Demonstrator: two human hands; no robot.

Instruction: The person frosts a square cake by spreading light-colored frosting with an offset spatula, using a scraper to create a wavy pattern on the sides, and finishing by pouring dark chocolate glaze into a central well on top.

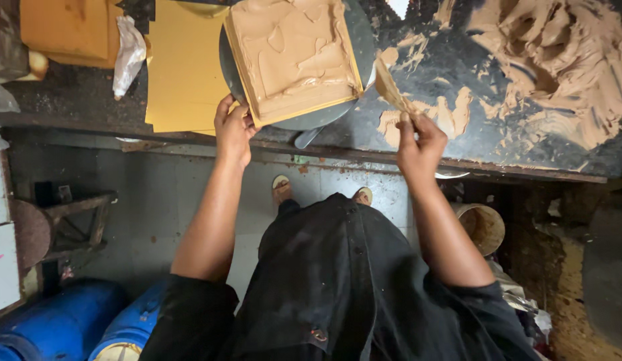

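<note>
Single head view, steep downward look over worktable (458,144) edge and floor, close range.

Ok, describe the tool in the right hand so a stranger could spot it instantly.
Start at the dark worktop smeared with tan cream. Just right of the square frosted cake on its round turntable, the right hand grips a flat spatula. Its blade angles up toward the cake, coated in the same tan cream, the only handheld tool there.

tan-brown frosted square cake (294,53), yellow cake board (184,67), dark grey round turntable (359,40), black worktop smeared light brown (458,87), beige-coated spatula (390,87), black clothing (338,281), blue barrels (64,324), grey floor (157,200)
</note>
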